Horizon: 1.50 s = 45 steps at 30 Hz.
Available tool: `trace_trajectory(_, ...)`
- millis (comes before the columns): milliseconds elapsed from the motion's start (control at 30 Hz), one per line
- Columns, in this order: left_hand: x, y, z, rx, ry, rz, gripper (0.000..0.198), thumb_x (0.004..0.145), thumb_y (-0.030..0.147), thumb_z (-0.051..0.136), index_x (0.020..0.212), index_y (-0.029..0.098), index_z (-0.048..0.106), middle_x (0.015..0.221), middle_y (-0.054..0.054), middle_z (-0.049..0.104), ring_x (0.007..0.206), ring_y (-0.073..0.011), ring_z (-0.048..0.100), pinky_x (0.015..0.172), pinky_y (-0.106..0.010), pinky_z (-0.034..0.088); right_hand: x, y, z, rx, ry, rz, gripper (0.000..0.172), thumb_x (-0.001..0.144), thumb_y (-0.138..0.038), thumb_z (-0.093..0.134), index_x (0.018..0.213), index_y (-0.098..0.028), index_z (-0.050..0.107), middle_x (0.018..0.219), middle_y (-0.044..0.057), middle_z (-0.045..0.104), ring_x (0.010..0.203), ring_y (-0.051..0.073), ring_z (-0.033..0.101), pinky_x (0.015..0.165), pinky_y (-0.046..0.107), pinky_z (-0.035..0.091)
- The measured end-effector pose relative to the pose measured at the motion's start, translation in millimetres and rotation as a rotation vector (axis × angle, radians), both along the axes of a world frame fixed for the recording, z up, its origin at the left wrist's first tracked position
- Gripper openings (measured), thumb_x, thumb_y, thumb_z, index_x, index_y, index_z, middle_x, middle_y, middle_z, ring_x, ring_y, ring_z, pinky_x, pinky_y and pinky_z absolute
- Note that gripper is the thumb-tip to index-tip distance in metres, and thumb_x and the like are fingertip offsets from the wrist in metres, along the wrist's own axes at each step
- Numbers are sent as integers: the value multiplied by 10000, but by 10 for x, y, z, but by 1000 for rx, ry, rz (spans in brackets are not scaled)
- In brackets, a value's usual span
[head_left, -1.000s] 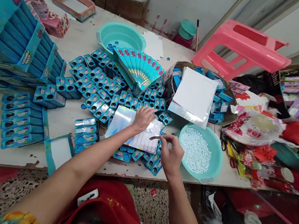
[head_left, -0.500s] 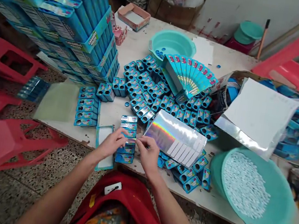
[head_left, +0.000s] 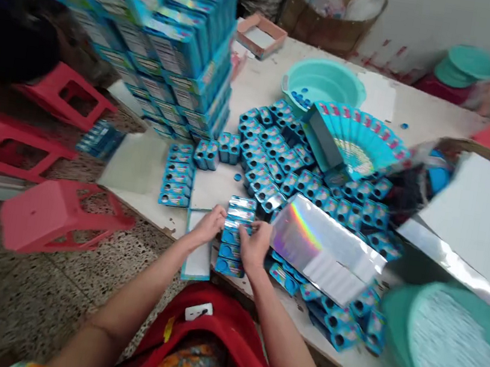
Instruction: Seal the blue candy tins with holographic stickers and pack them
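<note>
A short column of small blue boxes (head_left: 231, 252) with round holes in their ends stands at the table's front edge. Shiny silver stickers (head_left: 242, 202) cover the ends of the far boxes, while the near ones show bare blue rounds. Against the column's left side, my left hand (head_left: 210, 226) is closed, fingers curled. My right hand (head_left: 255, 246) is closed at the right side, its thumb and fingertips over a middle box; whatever is pinched there is hidden. Right of that hand, a silver sticker sheet (head_left: 327, 250) with pale peeled slots lies on more blue boxes (head_left: 272, 151).
Tall stacks of blue cartons (head_left: 188, 66) rise at the left. A fan of blue packaging (head_left: 360, 139) and a teal basin (head_left: 325, 82) stand behind. At right is a teal tub (head_left: 402, 327) of pale pieces. Red stools (head_left: 58, 218) flank the table.
The view has swung left, so things sit further right. My hands have moved from a small silver strip held between them to the two sides of the column, around a middle box.
</note>
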<state>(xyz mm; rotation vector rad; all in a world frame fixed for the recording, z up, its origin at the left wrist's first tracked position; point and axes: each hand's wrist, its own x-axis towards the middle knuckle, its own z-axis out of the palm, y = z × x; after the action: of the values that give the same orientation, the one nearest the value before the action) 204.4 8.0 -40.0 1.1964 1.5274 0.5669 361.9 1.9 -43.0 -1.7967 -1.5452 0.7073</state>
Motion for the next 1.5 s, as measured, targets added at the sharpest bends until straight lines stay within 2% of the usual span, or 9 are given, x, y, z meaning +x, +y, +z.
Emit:
trace_trajectory(233,239,-334,133,21,280,244,374,880,325,302,1186,214,487,1071,-117,621,998,-238,564,876,-375,428,69,2,-135,51,-192,170,389,769,-504,504,910,-154,598,798,123,570,861,329,502,691,414,400)
trace_trajectory(467,288,-522,403,-183,383,34,800,776,740,235,1247,164,528,1237,-197,555,1201,-384,446,962,-562,351,92,35,-27,76,-271,211,332,785,-374,378,870,-197,645,711,131,569,788,364,554,592,433,392)
trace_trajectory(633,270,-337,787,220,484,38,558,859,579,353,1296,261,493,1211,-140,602,1159,-266,512,1007,-417,375,314,-120,278,217,-140,284,338,778,-452,488,971,-212,629,813,132,605,796,330,577,654,443,451)
trace_trajectory(800,831,66,1064,486,390,-140,293,863,291,488,1103,209,636,1098,-87,664,1047,-211,578,944,-325,447,998,-483,518,519,-175,195,242,824,-329,573,1031,-207,593,1007,119,618,962,255,573,861,423,467)
trace_trajectory(867,1107,317,1018,543,278,-229,309,868,270,473,1124,175,617,1145,-114,631,1112,-247,534,995,-400,402,1319,-522,503,511,-251,100,224,840,-261,563,1057,-208,580,1038,111,604,982,235,560,855,415,472)
trace_trajectory(1000,1758,840,769,762,368,-516,346,886,301,462,1199,189,557,1227,-89,588,1153,-233,496,1004,-406,374,1905,-462,379,452,-386,-70,152,854,-203,535,993,-208,597,1061,97,583,1029,231,519,872,429,448)
trace_trajectory(1200,2641,1193,625,781,567,-766,390,868,348,502,1248,259,514,1292,-59,551,1232,-274,404,1044,-518,223,2264,-321,282,384,-430,-213,154,860,-197,522,992,-198,601,1074,96,574,1041,232,487,910,433,415)
trace_trajectory(1367,2969,1386,546,558,548,-938,226,868,337,465,875,234,666,974,-37,679,1019,-249,537,948,-437,304,2511,36,231,316,-479,-287,306,870,-268,511,1160,-183,554,1218,132,522,1138,267,436,954,465,381)
trace_trajectory(1500,3006,1430,554,528,473,-953,253,878,298,398,849,212,634,868,-35,682,845,-197,585,797,-322,357,2615,267,221,268,-558,-249,363,901,-306,476,1249,-214,521,1321,121,488,1240,296,368,991,488,326)
